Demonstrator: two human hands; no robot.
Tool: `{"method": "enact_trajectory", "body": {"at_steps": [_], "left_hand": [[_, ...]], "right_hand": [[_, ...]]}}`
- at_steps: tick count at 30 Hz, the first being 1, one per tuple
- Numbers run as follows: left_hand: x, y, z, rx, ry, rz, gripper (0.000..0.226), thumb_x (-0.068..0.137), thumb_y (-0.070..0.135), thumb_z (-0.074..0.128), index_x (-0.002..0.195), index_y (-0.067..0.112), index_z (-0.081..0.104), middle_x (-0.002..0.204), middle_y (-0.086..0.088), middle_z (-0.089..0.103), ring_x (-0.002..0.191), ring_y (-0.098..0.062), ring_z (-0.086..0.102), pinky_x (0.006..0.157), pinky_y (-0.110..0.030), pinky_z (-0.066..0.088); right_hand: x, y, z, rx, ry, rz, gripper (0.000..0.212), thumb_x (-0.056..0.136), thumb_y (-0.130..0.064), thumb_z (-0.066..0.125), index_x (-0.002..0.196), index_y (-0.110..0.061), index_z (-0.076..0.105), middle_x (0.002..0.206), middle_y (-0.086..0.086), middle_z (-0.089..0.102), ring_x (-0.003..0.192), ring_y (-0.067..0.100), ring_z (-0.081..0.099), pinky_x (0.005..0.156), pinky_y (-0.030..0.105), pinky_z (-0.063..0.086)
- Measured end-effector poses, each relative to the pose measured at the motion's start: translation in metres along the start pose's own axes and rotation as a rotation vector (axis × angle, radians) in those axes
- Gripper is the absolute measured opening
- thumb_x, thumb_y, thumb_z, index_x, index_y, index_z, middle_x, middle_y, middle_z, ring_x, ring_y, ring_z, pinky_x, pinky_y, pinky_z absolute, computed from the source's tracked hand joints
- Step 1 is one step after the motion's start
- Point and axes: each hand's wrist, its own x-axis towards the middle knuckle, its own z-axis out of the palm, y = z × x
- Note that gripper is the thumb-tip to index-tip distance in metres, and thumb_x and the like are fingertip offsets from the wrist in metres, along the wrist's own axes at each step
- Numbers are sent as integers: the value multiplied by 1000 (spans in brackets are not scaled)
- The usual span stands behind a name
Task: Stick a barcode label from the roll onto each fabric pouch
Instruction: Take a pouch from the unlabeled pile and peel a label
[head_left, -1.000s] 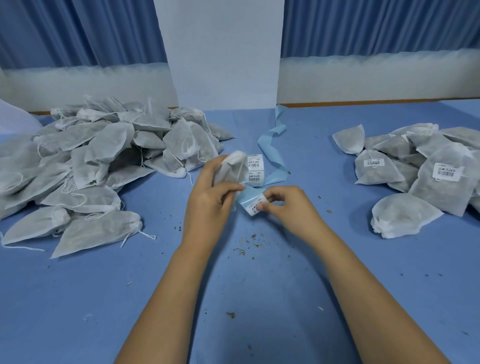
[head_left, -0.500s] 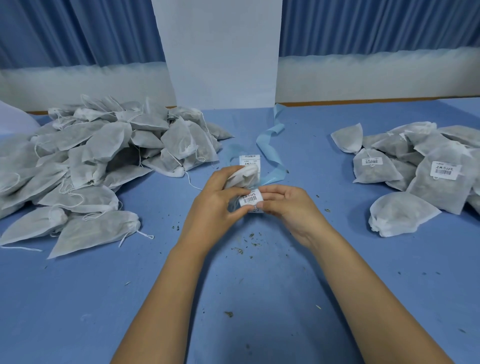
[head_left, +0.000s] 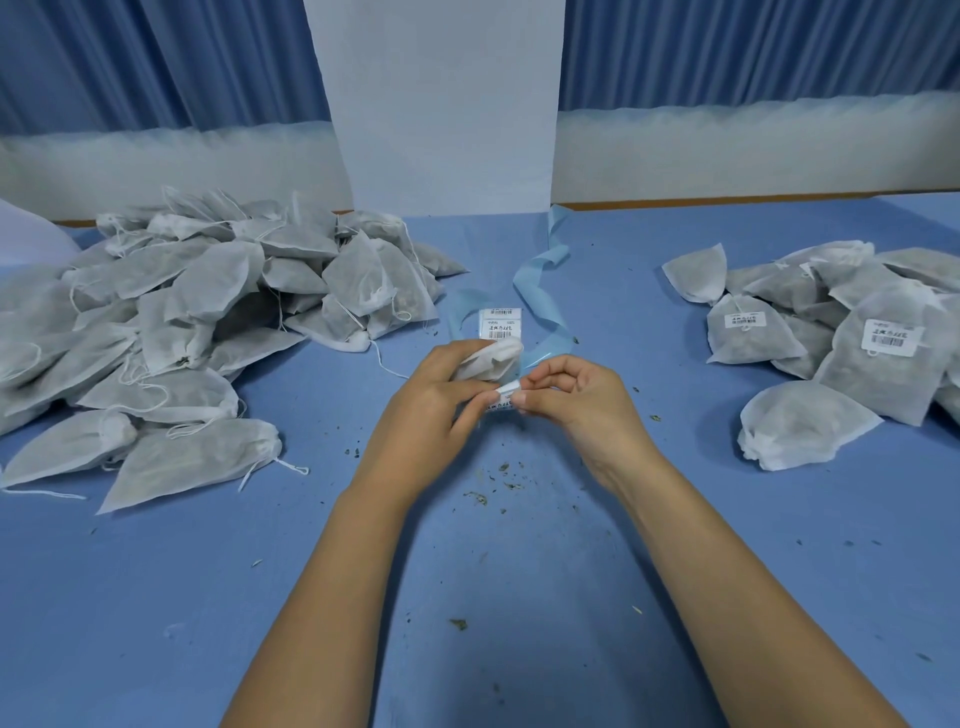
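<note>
- right fingers (head_left: 543, 388) are pinching the edge of a label (head_left: 505, 393), curled in tight on it
- left fingers (head_left: 448, 359) are wrapping round a pouch (head_left: 491, 358), thumb pressing on that same label just under the pouch
- so left hand (head_left: 423, 421) and right hand (head_left: 582, 410) are meeting at the label, mid counter (head_left: 519, 597), with the pouch sitting in the left one
- just behind them the strip (head_left: 500, 322) of barcode labels is lying flat, and its blue backing (head_left: 537, 291) is curling away toward the wall
- left pile (head_left: 208, 322) is sprawling well off to that side, pouches with drawstrings hanging loose
- right pile (head_left: 831, 332) is smaller, with a couple of stuck-on barcodes showing
- crumbs (head_left: 483, 493) are lying scattered just below the hands
</note>
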Motion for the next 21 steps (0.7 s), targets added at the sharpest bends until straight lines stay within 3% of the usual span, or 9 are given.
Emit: {"method": "enact_trajectory", "body": {"at_steps": [6, 9, 11, 13, 16, 19, 21], "left_hand": [[0, -2, 1, 29, -3, 36, 19, 96, 14, 59, 103, 9, 76, 137, 3, 54, 125, -13, 48, 98, -31, 43], [-1, -2, 2, -12, 45, 4, 18, 96, 11, 59, 98, 7, 76, 133, 2, 56, 119, -13, 52, 96, -21, 41], [0, -2, 2, -48, 183, -75, 17, 94, 5, 59, 93, 1, 76, 127, -4, 60, 112, -19, 57, 90, -14, 39], [2, -4, -1, -46, 400, -165, 18, 94, 1, 58, 90, -5, 74, 118, -13, 63, 101, -28, 60, 83, -20, 39], [1, -4, -9, -81, 703, -224, 20, 94, 3, 56, 86, -5, 73, 112, -15, 63, 93, -29, 60, 77, -23, 39], [-2, 1, -7, -69, 752, -79, 19, 93, 5, 58, 87, -4, 74, 115, -16, 62, 101, -27, 60, 81, -27, 43], [-1, 5, -4, -41, 692, 89, 21, 93, 9, 58, 92, -4, 74, 118, -8, 59, 108, -17, 55, 91, -22, 42]], "right_hand": [[-1, -3, 1, -84, 18, -54, 21, 73, 9, 73, 76, -9, 63, 64, -4, 69, 59, 6, 62, 60, 15, 50], [0, -4, 2, -136, 19, -65, 23, 72, 11, 72, 72, -10, 63, 64, -6, 68, 57, 3, 62, 58, 12, 47], [0, -3, 3, -183, 30, -51, 25, 71, 12, 73, 70, -11, 62, 64, -7, 68, 59, 4, 62, 58, 12, 46], [1, 0, 2, -292, 58, -21, 26, 71, 9, 73, 66, -15, 62, 66, -4, 66, 64, 9, 63, 58, 13, 45], [0, 4, 3, -536, 113, -70, 28, 73, 1, 75, 63, -21, 62, 77, -2, 61, 68, 13, 57, 61, 16, 42], [-3, 0, 7, -582, 152, -295, 20, 77, -12, 76, 68, -27, 64, 84, -7, 53, 67, 5, 46, 66, 13, 37], [-7, -5, 13, -271, 43, -282, 22, 89, -21, 66, 67, -26, 70, 73, -6, 57, 61, 5, 46, 62, 13, 36]]}}
